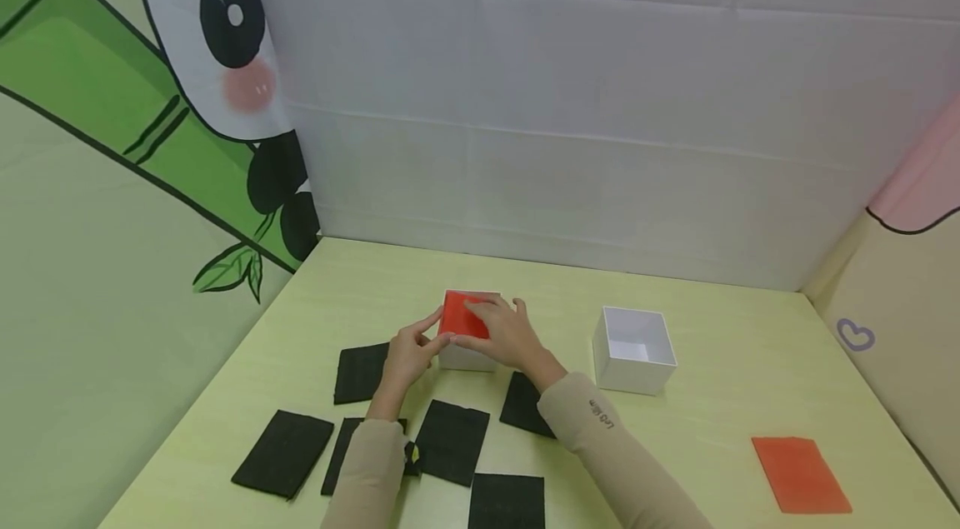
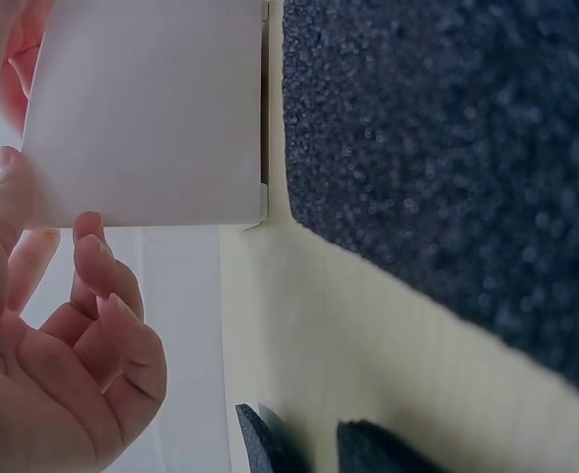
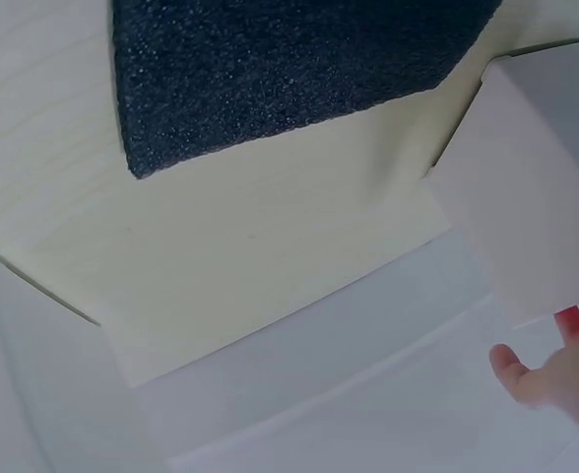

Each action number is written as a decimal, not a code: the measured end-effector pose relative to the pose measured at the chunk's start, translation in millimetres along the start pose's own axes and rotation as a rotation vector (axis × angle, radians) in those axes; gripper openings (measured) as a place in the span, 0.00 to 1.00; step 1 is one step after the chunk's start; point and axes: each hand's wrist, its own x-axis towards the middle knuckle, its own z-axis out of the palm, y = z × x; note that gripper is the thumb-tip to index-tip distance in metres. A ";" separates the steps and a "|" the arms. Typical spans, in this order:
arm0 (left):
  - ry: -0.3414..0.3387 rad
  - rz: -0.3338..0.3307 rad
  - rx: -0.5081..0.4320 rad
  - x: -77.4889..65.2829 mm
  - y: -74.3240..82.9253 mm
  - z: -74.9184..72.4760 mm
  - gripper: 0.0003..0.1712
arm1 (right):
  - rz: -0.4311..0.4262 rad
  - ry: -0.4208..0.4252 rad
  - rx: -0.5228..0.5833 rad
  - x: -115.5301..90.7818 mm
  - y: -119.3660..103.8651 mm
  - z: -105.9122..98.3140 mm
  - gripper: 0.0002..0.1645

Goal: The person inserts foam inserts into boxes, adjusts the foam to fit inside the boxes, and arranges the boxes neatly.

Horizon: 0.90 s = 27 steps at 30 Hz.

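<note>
A red foam sheet (image 1: 454, 314) lies over the opening of a white open-topped box (image 1: 467, 358) at the middle back of the table. My left hand (image 1: 407, 356) holds the sheet's left edge, its thumb and index finger at the box's left front corner. From the right, my right hand (image 1: 508, 333) grips the same sheet, fingers on its top and thumb along its front edge. In the left wrist view the box's side (image 2: 152, 108) hides the sheet, and the other fingers of the left hand (image 2: 83, 365) curl loosely below it.
A second white box (image 1: 636, 371) stands open to the right, and another red sheet (image 1: 801, 475) lies flat at the right front. Several black foam sheets lie around my forearms, one (image 1: 283, 454) at the left and one (image 1: 452, 441) in front of the box. A white backdrop (image 1: 525, 137) rises behind the table.
</note>
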 end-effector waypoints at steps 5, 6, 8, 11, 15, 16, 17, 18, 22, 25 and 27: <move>0.002 0.004 0.003 0.1 -0.4 1.3 0.31 | 0.002 -0.086 -0.033 2.3 -2.5 1.7 0.42; 0.002 0.007 0.001 -0.2 -0.2 1.4 0.31 | 0.005 -0.097 -0.034 2.6 -2.6 2.3 0.42; 0.001 0.018 -0.003 -0.6 -0.4 1.3 0.32 | 0.010 -0.111 -0.036 3.2 -2.9 3.3 0.42; 0.002 0.022 -0.013 -0.7 -0.5 1.0 0.32 | 0.021 -0.122 -0.042 4.0 -3.4 4.2 0.43; 0.004 0.021 -0.016 -0.9 0.1 0.3 0.32 | 0.023 -0.145 -0.082 5.7 -4.4 4.7 0.44; 0.004 0.020 -0.013 -0.8 0.0 0.2 0.32 | 0.021 -0.160 -0.101 6.1 -4.6 5.3 0.44; 0.003 0.014 -0.014 -0.6 0.0 0.2 0.32 | 0.019 -0.177 -0.123 6.7 -4.6 6.2 0.45; 0.002 0.011 -0.013 -0.7 0.1 0.0 0.32 | 0.016 -0.192 -0.142 7.1 -4.8 6.9 0.45; 0.003 0.003 -0.009 -0.4 -0.2 0.5 0.32 | 0.013 -0.215 -0.175 7.0 -5.6 7.7 0.46; 0.005 0.006 -0.011 -0.3 -0.5 0.7 0.31 | 0.008 -0.164 -0.153 5.4 -6.0 5.5 0.43; 0.008 0.009 -0.009 0.1 -1.2 0.8 0.31 | -0.009 -0.108 -0.152 4.2 -5.7 3.5 0.41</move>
